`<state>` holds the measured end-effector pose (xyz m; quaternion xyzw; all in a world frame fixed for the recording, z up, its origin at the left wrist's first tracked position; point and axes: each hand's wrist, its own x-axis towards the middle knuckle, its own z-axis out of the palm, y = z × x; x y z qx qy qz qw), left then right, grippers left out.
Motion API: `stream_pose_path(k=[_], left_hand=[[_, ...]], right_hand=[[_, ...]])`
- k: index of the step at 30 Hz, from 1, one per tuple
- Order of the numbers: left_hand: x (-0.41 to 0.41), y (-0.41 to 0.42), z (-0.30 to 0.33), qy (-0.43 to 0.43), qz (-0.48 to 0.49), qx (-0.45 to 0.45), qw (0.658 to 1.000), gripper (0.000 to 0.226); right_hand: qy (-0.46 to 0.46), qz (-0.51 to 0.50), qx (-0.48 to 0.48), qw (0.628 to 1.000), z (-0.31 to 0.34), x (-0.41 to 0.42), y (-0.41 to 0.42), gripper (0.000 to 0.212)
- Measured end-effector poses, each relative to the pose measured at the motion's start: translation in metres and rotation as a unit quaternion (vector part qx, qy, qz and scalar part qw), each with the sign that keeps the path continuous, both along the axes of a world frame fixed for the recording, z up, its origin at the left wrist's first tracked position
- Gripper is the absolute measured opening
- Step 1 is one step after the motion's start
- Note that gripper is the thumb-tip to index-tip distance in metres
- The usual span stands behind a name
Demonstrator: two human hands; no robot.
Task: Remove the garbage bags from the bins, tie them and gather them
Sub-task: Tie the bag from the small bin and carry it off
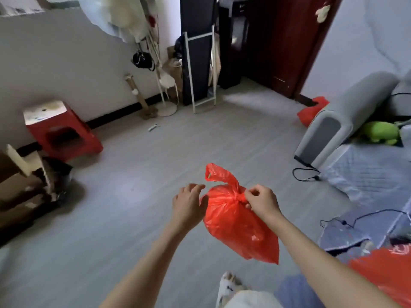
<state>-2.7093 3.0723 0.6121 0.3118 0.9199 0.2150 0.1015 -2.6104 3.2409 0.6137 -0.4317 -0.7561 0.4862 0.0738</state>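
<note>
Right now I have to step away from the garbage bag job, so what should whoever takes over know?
Right hand: pinches the knot of the red plastic garbage bag and holds it up off the grey floor.
Left hand: beside the bag, fingers loosely curled, holding nothing; I cannot tell if it touches the plastic.
Done: this bag is out of its bin and looks knotted, one handle loop sticking up.
Elsewhere: a second red bag lies on the floor by the dark red door.
Left: check the knot, carry this bag to the other one. Whether more bins remain, I cannot tell.
</note>
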Motion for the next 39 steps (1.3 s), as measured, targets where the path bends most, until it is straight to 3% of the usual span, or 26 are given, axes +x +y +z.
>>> stream_pose_path(k=[14, 24, 33, 39], left_hand=[[-0.296, 0.417, 0.027, 0.020, -0.111, -0.001, 0.994, 0.039], [-0.503, 0.696, -0.019, -0.008, -0.173, -0.032, 0.984, 0.040], [-0.616, 0.974, -0.013, -0.031, -0.273, -0.061, 0.960, 0.041], [-0.662, 1.203, -0.046, -0.038, -0.311, -0.075, 0.947, 0.042]], right_hand=[[0.015, -0.138, -0.016, 0.990, -0.002, -0.256, 0.386, 0.018], [0.037, -0.238, -0.056, 0.969, -0.045, -0.437, 0.652, 0.021], [0.115, -0.412, -0.159, 0.890, -0.030, -0.535, 0.895, 0.017], [0.202, -0.444, -0.240, 0.839, -0.057, -0.594, 1.104, 0.018]])
